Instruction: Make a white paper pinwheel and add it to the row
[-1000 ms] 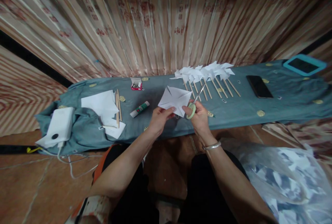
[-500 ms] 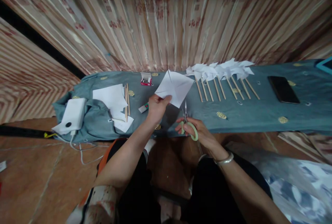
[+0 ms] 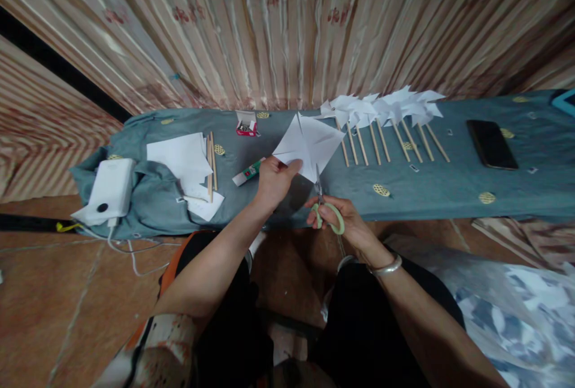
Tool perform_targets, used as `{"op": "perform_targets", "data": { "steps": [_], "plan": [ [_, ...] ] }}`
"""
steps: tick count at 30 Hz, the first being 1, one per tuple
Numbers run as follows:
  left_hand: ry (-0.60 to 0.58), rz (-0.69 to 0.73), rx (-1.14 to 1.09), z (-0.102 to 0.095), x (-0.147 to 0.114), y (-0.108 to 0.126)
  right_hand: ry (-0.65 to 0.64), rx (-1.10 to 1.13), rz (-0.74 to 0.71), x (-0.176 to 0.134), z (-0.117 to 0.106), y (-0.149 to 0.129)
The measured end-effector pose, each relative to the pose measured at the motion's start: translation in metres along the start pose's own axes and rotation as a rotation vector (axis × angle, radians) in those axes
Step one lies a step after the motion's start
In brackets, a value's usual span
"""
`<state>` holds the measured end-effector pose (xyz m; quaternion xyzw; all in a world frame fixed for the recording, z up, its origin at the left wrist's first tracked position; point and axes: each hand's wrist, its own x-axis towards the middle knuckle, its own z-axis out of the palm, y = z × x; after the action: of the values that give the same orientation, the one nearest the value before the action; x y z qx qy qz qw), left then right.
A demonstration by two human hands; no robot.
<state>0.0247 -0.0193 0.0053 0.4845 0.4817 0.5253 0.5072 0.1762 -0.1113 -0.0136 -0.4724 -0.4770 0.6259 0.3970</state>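
Note:
A creased square of white paper [image 3: 309,144] with a slit from its top corner is pinched in my left hand [image 3: 276,183], thumb on top. My right hand [image 3: 335,215] has its fingers through the handles of green-handled scissors [image 3: 319,187]. Their blades meet the paper's lower corner. Partly behind my left hand lies a small green and white box [image 3: 248,172] on the cloth. Beyond the paper stands an open red and white box [image 3: 247,124] holding small metal pieces.
Several paper pinwheels [image 3: 384,108] on wooden sticks lie in a row at the back right. A black phone [image 3: 492,144] is farther right. On the left are paper sheets [image 3: 179,157], wooden sticks [image 3: 212,166] and a white device [image 3: 110,191] with a cable.
The scissor blades, formerly just below the paper, now reach its lower corner. The paper has turned slightly, and the view has shifted a little.

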Motion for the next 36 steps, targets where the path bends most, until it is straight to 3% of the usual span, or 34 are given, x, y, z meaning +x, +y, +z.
{"op": "perform_targets", "data": {
  "steps": [36],
  "plan": [
    [-0.008,-0.036,-0.050,-0.0025,-0.0022,-0.0037,0.058,0.037,0.014,0.0050,0.0040,0.0020]
  ]
}}
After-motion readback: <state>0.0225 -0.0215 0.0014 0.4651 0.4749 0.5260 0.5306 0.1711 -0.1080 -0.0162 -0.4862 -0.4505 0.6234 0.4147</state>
